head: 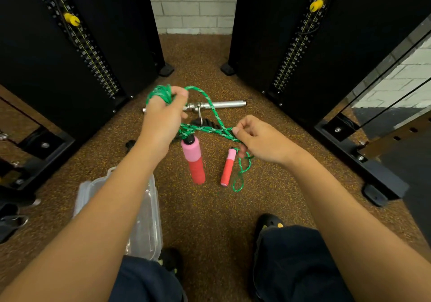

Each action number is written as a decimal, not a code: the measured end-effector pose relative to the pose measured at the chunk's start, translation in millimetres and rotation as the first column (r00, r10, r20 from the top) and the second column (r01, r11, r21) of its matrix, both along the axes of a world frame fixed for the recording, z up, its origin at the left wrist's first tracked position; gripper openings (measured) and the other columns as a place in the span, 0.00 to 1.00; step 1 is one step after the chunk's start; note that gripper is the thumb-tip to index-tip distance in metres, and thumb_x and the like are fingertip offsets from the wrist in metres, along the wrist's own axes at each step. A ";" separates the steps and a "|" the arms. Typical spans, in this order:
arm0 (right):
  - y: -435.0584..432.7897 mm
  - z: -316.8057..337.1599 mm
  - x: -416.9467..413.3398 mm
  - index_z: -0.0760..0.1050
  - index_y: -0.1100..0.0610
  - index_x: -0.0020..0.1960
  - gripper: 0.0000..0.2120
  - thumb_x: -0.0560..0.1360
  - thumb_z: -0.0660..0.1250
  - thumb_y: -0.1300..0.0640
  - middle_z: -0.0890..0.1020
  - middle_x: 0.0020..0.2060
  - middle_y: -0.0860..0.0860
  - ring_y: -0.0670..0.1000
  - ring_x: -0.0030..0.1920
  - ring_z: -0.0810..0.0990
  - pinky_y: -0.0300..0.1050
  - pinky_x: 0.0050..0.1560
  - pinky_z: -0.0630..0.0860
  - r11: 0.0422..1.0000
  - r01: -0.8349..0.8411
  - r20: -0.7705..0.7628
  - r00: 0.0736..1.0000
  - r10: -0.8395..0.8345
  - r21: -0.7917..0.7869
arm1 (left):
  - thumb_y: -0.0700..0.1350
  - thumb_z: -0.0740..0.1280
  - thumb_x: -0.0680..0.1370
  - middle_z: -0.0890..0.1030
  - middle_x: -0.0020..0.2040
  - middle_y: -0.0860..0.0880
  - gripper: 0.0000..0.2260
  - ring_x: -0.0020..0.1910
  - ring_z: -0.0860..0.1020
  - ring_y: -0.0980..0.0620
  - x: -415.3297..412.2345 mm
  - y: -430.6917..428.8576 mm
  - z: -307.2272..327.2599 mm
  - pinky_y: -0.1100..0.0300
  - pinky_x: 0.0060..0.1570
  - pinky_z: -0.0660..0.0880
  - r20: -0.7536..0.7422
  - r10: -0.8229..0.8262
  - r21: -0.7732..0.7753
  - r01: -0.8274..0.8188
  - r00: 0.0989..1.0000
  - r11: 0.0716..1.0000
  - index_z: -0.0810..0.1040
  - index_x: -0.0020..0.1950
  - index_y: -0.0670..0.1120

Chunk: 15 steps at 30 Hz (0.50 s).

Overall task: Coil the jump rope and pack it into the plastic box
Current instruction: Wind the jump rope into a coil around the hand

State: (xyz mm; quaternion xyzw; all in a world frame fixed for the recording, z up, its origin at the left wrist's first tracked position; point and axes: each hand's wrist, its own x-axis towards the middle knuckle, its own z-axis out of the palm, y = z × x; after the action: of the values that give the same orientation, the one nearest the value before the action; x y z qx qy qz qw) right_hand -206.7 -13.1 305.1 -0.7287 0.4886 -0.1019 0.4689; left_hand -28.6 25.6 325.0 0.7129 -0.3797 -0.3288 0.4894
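Observation:
The green jump rope (210, 105) runs between both hands above the speckled floor. My left hand (163, 117) grips several coiled loops of it at the upper left. My right hand (258, 140) pinches the rope further along, at the middle right. One pink-and-red handle (194, 161) hangs below my left hand. The second pink-and-red handle (228, 167) dangles under my right hand, with a slack rope loop (240, 180) beside it. The clear plastic box (144, 213) lies on the floor at the lower left, partly hidden by my left forearm.
A chrome cable-machine bar (224, 104) and a black handle lie on the floor behind the rope. Black weight-stack towers (77, 45) (310, 45) with yellow pins flank the gap. My knees and black shoes (268, 224) are at the bottom.

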 end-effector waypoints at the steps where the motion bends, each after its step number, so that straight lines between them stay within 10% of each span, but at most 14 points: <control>1: -0.6 -0.5 0.0 0.67 0.59 0.52 0.08 0.80 0.56 0.53 0.76 0.29 0.48 0.40 0.25 0.74 0.29 0.28 0.68 1.000 0.009 0.001 1.000 -0.009 -0.008 | 0.46 0.58 0.80 0.74 0.36 0.52 0.08 0.30 0.72 0.70 -1.6 1.3 -1.6 0.78 0.32 0.67 0.123 -0.064 0.011 0.063 0.990 0.998 0.75 0.46 0.48; 7: -2.0 -0.4 -0.6 0.68 0.57 0.50 0.07 0.80 0.56 0.53 0.73 0.29 0.47 0.46 0.28 0.69 0.36 0.28 0.66 0.993 -0.028 -0.088 0.996 0.018 -0.111 | 0.37 0.58 0.79 0.75 0.65 0.47 0.12 0.57 0.77 0.40 -9.4 6.6 -4.9 0.50 0.58 0.72 0.555 -0.059 -0.138 0.162 0.830 0.977 0.77 0.57 0.45; 12: -4.5 0.4 1.8 0.67 0.55 0.48 0.06 0.79 0.57 0.53 0.74 0.29 0.47 0.44 0.27 0.70 0.39 0.31 0.68 0.986 -0.039 -0.041 0.999 0.032 -0.160 | 0.34 0.64 0.75 0.73 0.66 0.50 0.09 0.53 0.74 0.66 -21.2 10.3 -4.9 0.73 0.57 0.61 0.644 -0.329 -0.087 0.493 0.691 0.866 0.82 0.49 0.42; 15: -4.4 2.5 2.3 0.66 0.51 0.44 0.05 0.79 0.57 0.54 0.76 0.29 0.46 0.40 0.26 0.70 0.36 0.31 0.68 0.990 -0.057 0.016 0.998 0.060 -0.131 | 0.40 0.68 0.74 0.76 0.64 0.52 0.07 0.49 0.77 0.60 -23.8 11.4 -8.1 0.65 0.57 0.69 0.590 -0.442 -0.008 0.553 0.675 0.833 0.83 0.50 0.44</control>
State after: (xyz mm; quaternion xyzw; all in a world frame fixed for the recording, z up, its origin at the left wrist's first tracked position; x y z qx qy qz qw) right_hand -204.5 -17.5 307.7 -0.7708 0.4545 -0.1273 0.4279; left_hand -52.4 37.0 317.0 0.5969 -0.7161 -0.1867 0.3099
